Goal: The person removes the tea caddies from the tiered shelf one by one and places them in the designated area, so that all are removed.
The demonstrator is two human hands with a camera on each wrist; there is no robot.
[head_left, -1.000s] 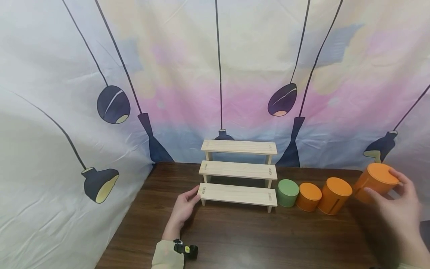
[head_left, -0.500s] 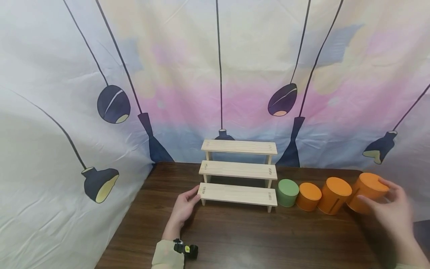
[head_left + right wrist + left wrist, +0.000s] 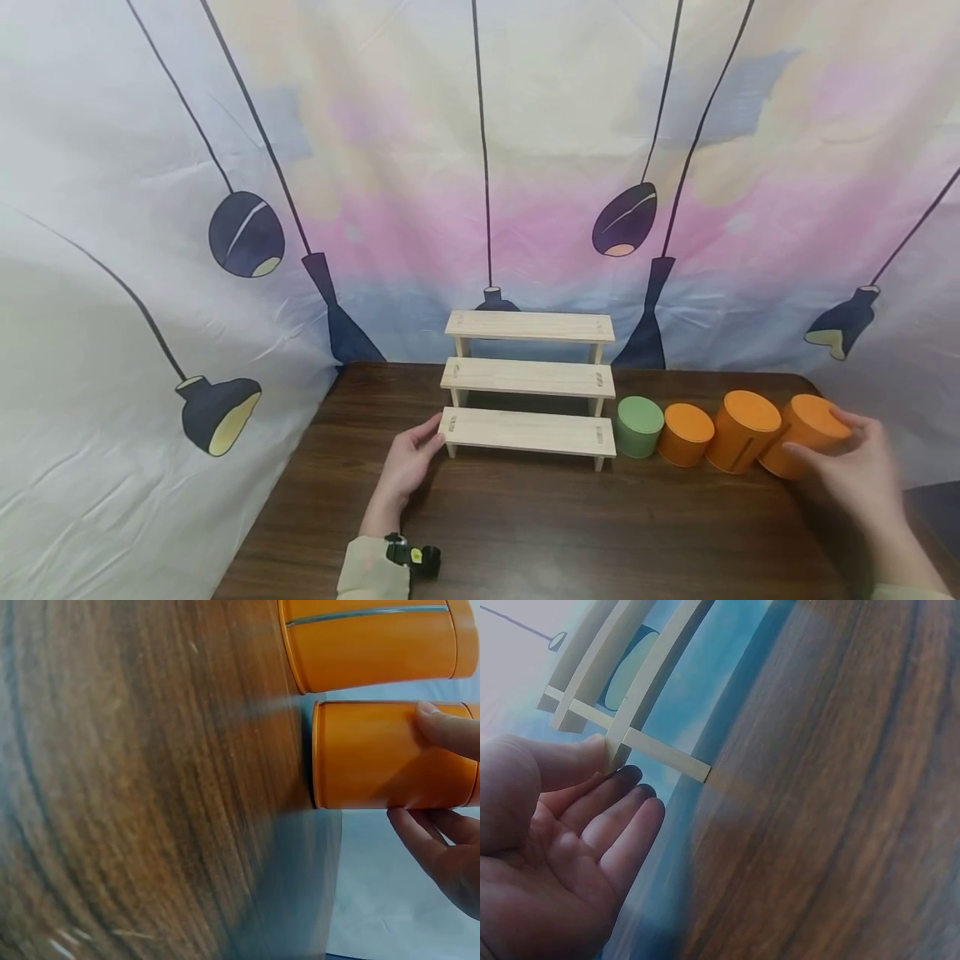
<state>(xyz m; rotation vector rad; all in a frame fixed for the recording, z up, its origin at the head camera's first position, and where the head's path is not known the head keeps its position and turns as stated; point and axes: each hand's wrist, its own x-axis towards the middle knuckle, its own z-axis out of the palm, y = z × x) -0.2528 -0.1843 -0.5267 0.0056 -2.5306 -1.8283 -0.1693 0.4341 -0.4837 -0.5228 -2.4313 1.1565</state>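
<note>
A three-tier pale wooden step stand (image 3: 527, 429) rises from the table. My left hand (image 3: 411, 460) pinches the left end of its lowest step, thumb above and fingertips underneath, as the left wrist view shows. At the right end of a row of round tins, my right hand (image 3: 862, 467) grips a tall orange tin (image 3: 382, 757) by its upper part. That tin stands upright with its base at the tabletop. Beside it are another tall orange tin (image 3: 738, 437), a short orange tin (image 3: 685, 437) and a green tin (image 3: 639, 427), which is nearest the stand.
A dark wood table (image 3: 525, 533) carries everything. Behind and to the left hangs a pastel cloth backdrop (image 3: 420, 167) printed with dark lamps. The table's right edge runs close to the gripped tin.
My right hand has lowered the tall orange tin and brought it left, close to the other tall one. The left hand has kept its hold on the stand. The head view shifts slightly.
</note>
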